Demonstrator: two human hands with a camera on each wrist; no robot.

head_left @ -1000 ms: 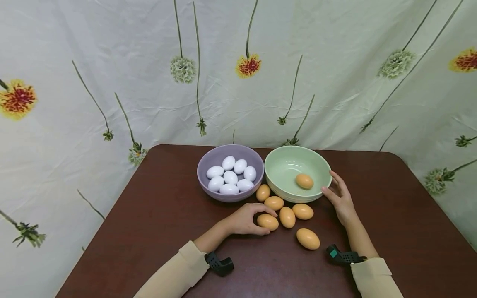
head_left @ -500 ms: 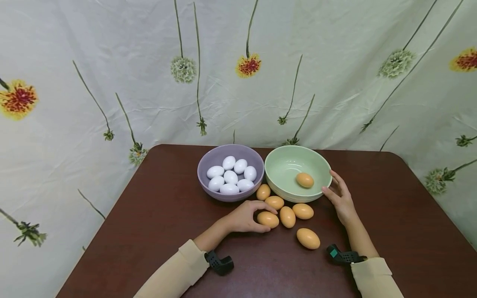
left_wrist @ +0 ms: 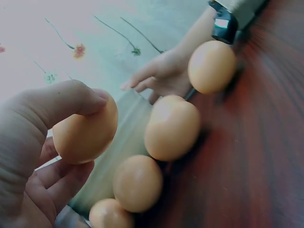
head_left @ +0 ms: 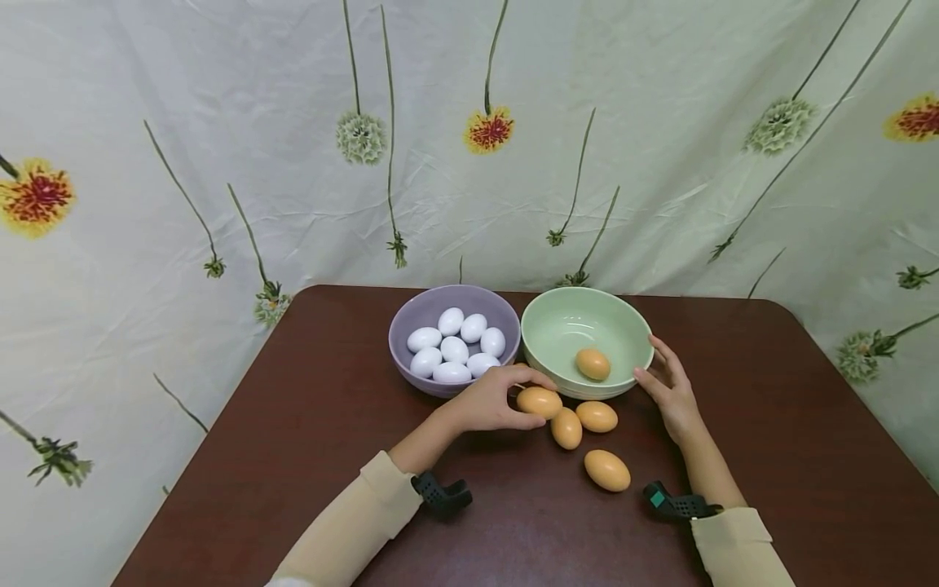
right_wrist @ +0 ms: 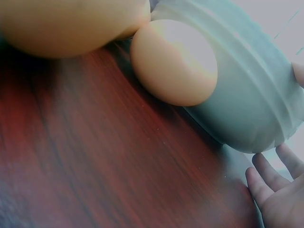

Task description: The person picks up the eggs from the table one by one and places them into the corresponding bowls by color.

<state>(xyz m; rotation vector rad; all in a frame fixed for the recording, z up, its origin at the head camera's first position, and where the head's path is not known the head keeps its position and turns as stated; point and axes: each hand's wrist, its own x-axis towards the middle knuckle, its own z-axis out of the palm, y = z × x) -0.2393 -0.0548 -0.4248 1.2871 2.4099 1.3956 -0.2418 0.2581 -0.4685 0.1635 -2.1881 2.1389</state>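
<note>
Between thumb and fingers, my left hand (head_left: 499, 401) pinches a brown egg (left_wrist: 85, 135), raised off the table in front of the bowls. My right hand (head_left: 669, 391) touches the right side of the green bowl (head_left: 561, 318), its fingers spread and fairly straight along the outside wall. One brown egg (head_left: 592, 364) lies inside that bowl. Loose on the table are several more brown eggs, among them one near the bowl (head_left: 597, 417), an upright-lying one (head_left: 566, 428) and a nearer one (head_left: 607, 470). The left hand and its egg cover others behind them.
To the left, a purple bowl (head_left: 407, 318) holds several white eggs (head_left: 454, 350) and stands against the green bowl. Both are near the back of the dark red-brown table (head_left: 330, 391). A flowered cloth (head_left: 293, 122) hangs behind it.
My left hand has lifted the brown egg and moved it forward, towards the bowls. The egg inside the green bowl has rolled slightly left and nearer. The right hand has stayed put.
</note>
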